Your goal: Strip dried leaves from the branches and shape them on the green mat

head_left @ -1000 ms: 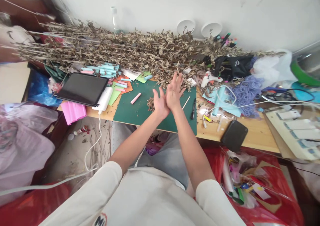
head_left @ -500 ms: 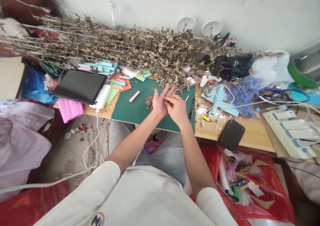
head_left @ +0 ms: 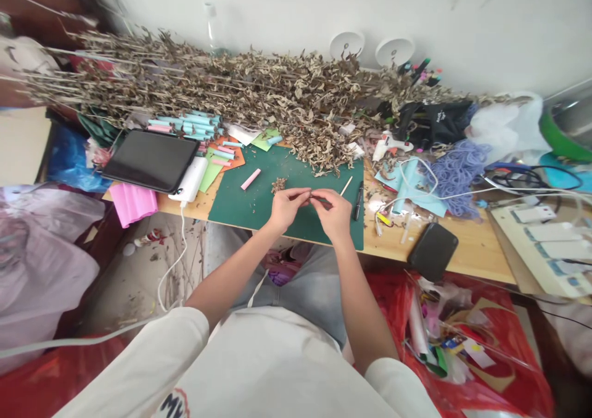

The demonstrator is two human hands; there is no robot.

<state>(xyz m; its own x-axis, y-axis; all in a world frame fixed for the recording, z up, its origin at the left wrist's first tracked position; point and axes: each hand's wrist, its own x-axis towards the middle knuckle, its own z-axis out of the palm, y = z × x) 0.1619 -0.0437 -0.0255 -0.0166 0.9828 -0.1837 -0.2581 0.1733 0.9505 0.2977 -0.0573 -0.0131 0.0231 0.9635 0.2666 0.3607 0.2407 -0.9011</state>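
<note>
Over the green cutting mat (head_left: 231,208), my left hand (head_left: 287,208) and my right hand (head_left: 333,213) meet fingertip to fingertip. Both are closed in a pinch; whatever lies between the fingers is too small to make out. Just behind my left hand sits a small heap of crumbled dried leaves (head_left: 279,185). A pink paper roll (head_left: 250,179) lies on the mat to the left. Right of my right hand are a thin pale stick (head_left: 346,185) and a black pen (head_left: 358,201).
Dried leafy stalks (head_left: 259,91) stretch along the wall. At left are a black tablet (head_left: 150,160), a white power bank (head_left: 189,179) and several blue paper rolls (head_left: 198,125). To the right lie a glue gun (head_left: 391,145), purple yarn (head_left: 456,171), a black case (head_left: 433,251) and power strips (head_left: 546,233).
My left hand has turned from an open, upward palm to a pinch, its fingertips now meeting those of my right hand. Both hands have come slightly nearer the mat's front edge.
</note>
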